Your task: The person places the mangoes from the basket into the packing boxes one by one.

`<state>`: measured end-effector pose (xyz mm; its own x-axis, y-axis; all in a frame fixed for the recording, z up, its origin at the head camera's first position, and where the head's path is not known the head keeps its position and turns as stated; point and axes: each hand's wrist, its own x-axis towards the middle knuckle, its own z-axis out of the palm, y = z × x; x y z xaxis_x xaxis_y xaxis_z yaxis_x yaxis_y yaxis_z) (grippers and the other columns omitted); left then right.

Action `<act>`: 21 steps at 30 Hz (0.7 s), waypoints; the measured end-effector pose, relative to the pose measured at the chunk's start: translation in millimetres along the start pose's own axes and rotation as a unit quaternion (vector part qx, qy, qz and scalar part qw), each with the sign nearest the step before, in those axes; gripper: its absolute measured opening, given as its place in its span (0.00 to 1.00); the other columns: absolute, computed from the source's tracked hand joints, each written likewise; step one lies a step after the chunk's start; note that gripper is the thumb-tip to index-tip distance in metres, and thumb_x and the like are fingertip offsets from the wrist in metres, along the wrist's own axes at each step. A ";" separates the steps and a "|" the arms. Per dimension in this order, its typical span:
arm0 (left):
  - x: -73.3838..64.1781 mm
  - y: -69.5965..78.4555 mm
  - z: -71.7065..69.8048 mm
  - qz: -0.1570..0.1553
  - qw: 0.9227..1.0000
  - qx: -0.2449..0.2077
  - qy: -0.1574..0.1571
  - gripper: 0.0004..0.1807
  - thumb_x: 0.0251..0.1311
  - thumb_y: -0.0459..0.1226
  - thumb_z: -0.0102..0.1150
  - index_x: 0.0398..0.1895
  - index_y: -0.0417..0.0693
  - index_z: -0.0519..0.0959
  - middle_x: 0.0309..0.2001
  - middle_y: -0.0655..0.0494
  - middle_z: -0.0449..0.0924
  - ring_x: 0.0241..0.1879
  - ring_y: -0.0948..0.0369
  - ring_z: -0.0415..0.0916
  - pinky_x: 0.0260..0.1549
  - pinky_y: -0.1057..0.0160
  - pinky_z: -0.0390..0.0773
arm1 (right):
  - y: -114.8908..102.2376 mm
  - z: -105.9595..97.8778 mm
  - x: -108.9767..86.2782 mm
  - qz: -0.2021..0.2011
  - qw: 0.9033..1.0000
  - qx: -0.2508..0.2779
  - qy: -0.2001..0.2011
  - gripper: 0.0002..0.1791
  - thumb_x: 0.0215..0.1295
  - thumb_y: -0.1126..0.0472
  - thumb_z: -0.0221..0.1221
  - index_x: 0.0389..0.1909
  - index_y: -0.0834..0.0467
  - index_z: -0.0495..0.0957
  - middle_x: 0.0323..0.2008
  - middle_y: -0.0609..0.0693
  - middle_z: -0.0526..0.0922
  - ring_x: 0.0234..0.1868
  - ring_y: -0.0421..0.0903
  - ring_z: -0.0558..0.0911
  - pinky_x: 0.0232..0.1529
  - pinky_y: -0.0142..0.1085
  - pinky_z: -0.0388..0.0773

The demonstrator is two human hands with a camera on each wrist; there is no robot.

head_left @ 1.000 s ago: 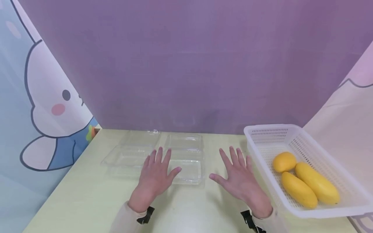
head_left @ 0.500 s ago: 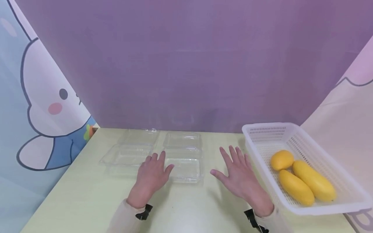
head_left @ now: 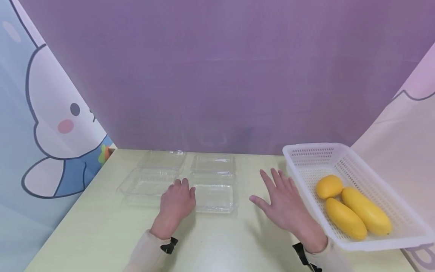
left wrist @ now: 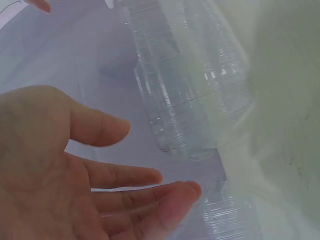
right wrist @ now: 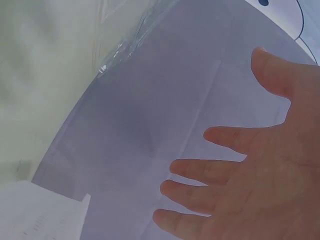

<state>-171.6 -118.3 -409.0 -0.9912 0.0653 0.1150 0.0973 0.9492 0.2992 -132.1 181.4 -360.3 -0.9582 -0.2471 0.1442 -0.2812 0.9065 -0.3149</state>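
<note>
Two clear plastic clamshell boxes lie with their lids folded back on the table, a left box (head_left: 146,183) and a right box (head_left: 217,196). In the head view my left hand (head_left: 176,202) overlaps the near edges of both, its fingers loosely bent. The left wrist view shows that hand (left wrist: 75,180) holding nothing, thumb apart from the fingers. My right hand (head_left: 285,206) hovers palm down between the right box and a white basket (head_left: 391,245), fingers spread and holding nothing. Three yellow mangoes, including a front one (head_left: 346,219), lie inside the basket.
A purple panel (head_left: 217,75) rises behind the pale table (head_left: 217,245). Printed cloth (head_left: 68,177) hangs on the left, and pale cloth (head_left: 404,151) stands behind the basket at right. The basket has raised, slotted walls.
My left hand has drawn slightly back and its fingers have bent. My right hand has shifted a little to the right, still spread. The boxes and mangoes keep their places.
</note>
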 end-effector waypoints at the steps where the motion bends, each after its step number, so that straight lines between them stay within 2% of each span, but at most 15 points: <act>1: 0.9 -0.5 1.0 0.001 1.000 -0.001 0.002 0.17 0.72 0.41 0.52 0.44 0.30 0.75 0.36 0.40 0.75 0.32 0.44 0.78 0.26 0.45 0.81 | 0.5 -1.3 -0.5 0.001 1.000 0.000 0.000 0.46 0.72 0.32 0.51 0.79 0.59 0.56 0.76 0.71 0.53 0.77 0.71 0.48 0.73 0.66 0.44; 4: 3.0 -2.2 3.3 0.004 1.000 -0.010 0.006 0.13 0.70 0.36 0.51 0.41 0.29 0.75 0.33 0.41 0.74 0.29 0.45 0.78 0.26 0.46 0.81 | 1.5 -5.5 -2.1 0.002 1.000 -0.003 -0.002 0.46 0.72 0.32 0.50 0.79 0.59 0.55 0.76 0.71 0.52 0.76 0.71 0.48 0.73 0.66 0.44; 9: 5.0 -5.7 5.8 0.009 0.999 -0.038 -0.003 0.08 0.58 0.26 0.52 0.38 0.27 0.73 0.33 0.40 0.73 0.27 0.47 0.76 0.27 0.48 0.82 | 1.6 -13.3 -7.1 0.003 1.000 -0.007 -0.001 0.46 0.72 0.32 0.50 0.79 0.59 0.56 0.76 0.72 0.52 0.76 0.72 0.49 0.73 0.65 0.45; 12: 6.1 -7.1 6.1 0.006 0.998 -0.059 -0.016 0.09 0.55 0.25 0.52 0.39 0.27 0.72 0.33 0.40 0.73 0.27 0.47 0.75 0.29 0.47 0.82 | 1.8 -18.0 -10.6 0.007 1.000 -0.004 -0.004 0.46 0.72 0.31 0.50 0.79 0.59 0.56 0.76 0.72 0.52 0.76 0.72 0.49 0.73 0.65 0.45; 19: 9.7 -7.3 9.0 -0.013 0.994 -0.095 -0.043 0.21 0.53 0.24 0.52 0.52 0.22 0.73 0.41 0.35 0.76 0.36 0.43 0.78 0.39 0.44 0.82 | 6.4 -26.0 -15.4 0.009 1.000 -0.013 -0.007 0.46 0.72 0.32 0.50 0.79 0.58 0.55 0.76 0.72 0.51 0.76 0.72 0.48 0.73 0.66 0.45; 21: 11.0 -7.5 11.0 -0.020 0.993 -0.105 -0.046 0.22 0.53 0.23 0.52 0.53 0.22 0.73 0.42 0.36 0.76 0.38 0.42 0.78 0.41 0.43 0.82 | 7.6 -27.8 -16.3 0.007 1.000 -0.014 -0.005 0.46 0.72 0.32 0.50 0.79 0.58 0.55 0.76 0.71 0.51 0.76 0.72 0.49 0.73 0.66 0.46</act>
<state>-184.2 -121.3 -420.5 -0.9978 0.0652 0.0140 0.0636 0.8675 0.4933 -117.1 201.9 -339.0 -0.9624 -0.2382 0.1307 -0.2669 0.9192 -0.2896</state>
